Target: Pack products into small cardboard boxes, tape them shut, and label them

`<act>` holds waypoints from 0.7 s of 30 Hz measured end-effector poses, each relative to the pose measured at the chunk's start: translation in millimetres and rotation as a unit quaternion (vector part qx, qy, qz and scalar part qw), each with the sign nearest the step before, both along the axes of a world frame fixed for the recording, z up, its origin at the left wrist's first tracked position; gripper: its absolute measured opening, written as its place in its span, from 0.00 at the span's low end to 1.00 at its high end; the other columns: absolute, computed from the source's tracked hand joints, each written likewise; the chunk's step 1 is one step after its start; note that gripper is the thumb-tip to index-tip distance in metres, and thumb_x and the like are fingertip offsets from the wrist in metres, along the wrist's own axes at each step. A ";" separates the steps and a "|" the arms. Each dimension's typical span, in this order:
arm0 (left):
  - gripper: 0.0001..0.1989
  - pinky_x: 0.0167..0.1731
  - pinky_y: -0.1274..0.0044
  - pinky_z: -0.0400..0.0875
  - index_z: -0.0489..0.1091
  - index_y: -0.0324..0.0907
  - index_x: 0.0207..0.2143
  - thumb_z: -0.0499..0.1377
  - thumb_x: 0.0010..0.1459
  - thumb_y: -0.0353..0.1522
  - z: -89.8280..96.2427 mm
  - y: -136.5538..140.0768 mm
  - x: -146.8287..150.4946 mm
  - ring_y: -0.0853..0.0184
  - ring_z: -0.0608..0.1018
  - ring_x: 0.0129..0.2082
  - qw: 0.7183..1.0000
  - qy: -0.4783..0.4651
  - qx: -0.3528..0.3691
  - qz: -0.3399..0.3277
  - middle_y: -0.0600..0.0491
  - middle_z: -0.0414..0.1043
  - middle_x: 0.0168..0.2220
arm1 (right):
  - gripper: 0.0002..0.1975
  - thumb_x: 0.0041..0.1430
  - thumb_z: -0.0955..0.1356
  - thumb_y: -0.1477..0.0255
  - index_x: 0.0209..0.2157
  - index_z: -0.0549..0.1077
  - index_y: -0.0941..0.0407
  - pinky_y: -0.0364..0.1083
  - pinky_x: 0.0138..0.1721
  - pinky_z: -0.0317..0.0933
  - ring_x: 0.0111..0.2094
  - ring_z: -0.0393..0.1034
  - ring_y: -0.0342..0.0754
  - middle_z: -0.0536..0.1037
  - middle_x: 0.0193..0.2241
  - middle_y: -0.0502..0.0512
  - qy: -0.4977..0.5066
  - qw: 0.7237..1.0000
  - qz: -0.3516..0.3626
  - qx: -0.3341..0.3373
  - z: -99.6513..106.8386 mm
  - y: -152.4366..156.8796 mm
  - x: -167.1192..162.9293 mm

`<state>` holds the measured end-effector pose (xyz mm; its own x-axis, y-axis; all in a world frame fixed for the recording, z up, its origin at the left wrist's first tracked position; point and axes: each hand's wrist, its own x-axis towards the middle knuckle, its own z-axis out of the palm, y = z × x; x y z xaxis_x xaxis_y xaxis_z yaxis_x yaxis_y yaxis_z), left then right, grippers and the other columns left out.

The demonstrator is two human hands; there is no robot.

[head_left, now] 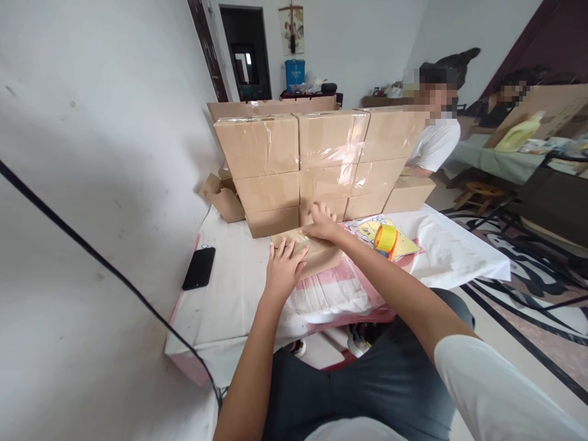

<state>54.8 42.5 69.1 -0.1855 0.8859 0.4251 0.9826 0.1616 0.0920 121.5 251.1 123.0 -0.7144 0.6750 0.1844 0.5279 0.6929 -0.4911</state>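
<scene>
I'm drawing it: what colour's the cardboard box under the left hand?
The cardboard box is light brown (head view).

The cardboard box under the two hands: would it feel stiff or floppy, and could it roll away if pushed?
The box is probably fairly stiff, given its flat cardboard panels and straight edges. Those flat sides suggest it would slide rather than roll. Shiny tape on top may feel slick.

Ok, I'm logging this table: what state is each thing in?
Near box: top closed
Left hand: on near box, fingers spread
Right hand: at its far edge, fingers bent
Upper stacked boxes: closed, taped
Leftmost box: flaps open
Phone: lying flat
Yellow roll: set down, unheld
</scene>
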 end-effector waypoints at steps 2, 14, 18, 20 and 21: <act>0.21 0.67 0.46 0.49 0.66 0.54 0.62 0.50 0.69 0.38 0.5 -2.3 3.7 0.52 0.58 0.70 1.000 0.007 0.002 -0.003 0.53 0.59 0.69 | 0.24 0.56 0.71 0.65 0.53 0.68 0.57 0.67 0.61 0.48 0.63 0.52 0.68 0.56 0.64 0.68 0.019 0.993 -0.106 0.052 6.4 14.2 10.0; 0.25 0.61 0.50 0.60 0.66 0.43 0.62 0.54 0.66 0.42 13.7 21.2 39.1 0.48 0.74 0.55 0.997 0.042 0.014 0.060 0.42 0.74 0.56 | 0.30 0.61 0.68 0.62 0.58 0.62 0.63 0.59 0.45 0.66 0.48 0.73 0.66 0.65 0.55 0.76 -0.140 0.933 -0.331 0.003 -32.1 74.2 176.5; 0.27 0.60 0.55 0.64 0.67 0.40 0.61 0.54 0.66 0.45 5.6 35.1 33.5 0.47 0.71 0.61 0.997 0.040 0.047 0.041 0.41 0.70 0.61 | 0.21 0.63 0.63 0.71 0.58 0.65 0.59 0.55 0.46 0.66 0.47 0.74 0.62 0.67 0.53 0.70 -0.123 0.953 -0.278 0.006 -45.8 83.6 187.6; 0.27 0.60 0.58 0.65 0.64 0.41 0.64 0.54 0.67 0.43 -3.4 36.2 27.1 0.50 0.71 0.62 0.997 0.043 0.068 0.021 0.43 0.70 0.61 | 0.23 0.63 0.63 0.72 0.59 0.65 0.56 0.54 0.46 0.66 0.46 0.73 0.60 0.66 0.55 0.67 -0.106 0.962 -0.250 0.020 -46.2 96.8 201.7; 0.27 0.60 0.60 0.66 0.62 0.42 0.65 0.55 0.67 0.42 -7.8 35.1 23.6 0.52 0.73 0.61 0.996 0.050 0.079 0.011 0.44 0.72 0.60 | 0.23 0.62 0.63 0.72 0.59 0.65 0.55 0.54 0.46 0.66 0.46 0.72 0.59 0.65 0.57 0.67 -0.095 0.967 -0.236 0.029 -46.5 104.3 210.3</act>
<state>78.4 77.5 61.2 -0.1540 0.8022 0.5769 0.9844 0.1746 0.0200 331.8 355.4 76.5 -0.3537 0.9266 0.1279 0.8689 0.3761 -0.3218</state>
